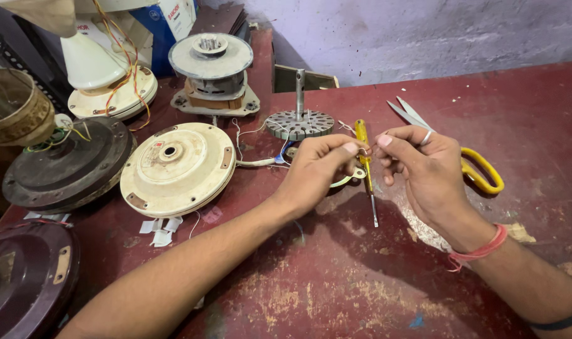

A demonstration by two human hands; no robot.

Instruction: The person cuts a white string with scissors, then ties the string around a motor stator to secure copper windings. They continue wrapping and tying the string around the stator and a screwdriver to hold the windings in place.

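1. Nearest the camera, both forearms reach up from the lower edge of the frame over a worn red table [336, 282].
2. At centre frame the left hand [317, 169] and the right hand [424, 166] meet, thumb and forefinger of each pinched on a thin wire [365, 150] between them; a pale loop hangs just below the left fingers. The other fingers are curled loosely.
3. Under the hands lies a yellow-handled screwdriver [364, 166], blade pointing toward the lower frame, not held.
4. Judged from the pinch, the wire ends seem to be getting twisted together; that goes best with both pinches close to the joint and the strand kept taut.
5. Right of centre, yellow-handled scissors [468, 157] lie partly behind the right hand, blades toward the upper frame.
6. Just beyond the hands stands a slotted stator core [298, 123] on its shaft, thin leads trailing from it toward the hands.
7. Left of centre rests a cream fan motor housing [178, 168], with a dark one [66, 166] at the far left.
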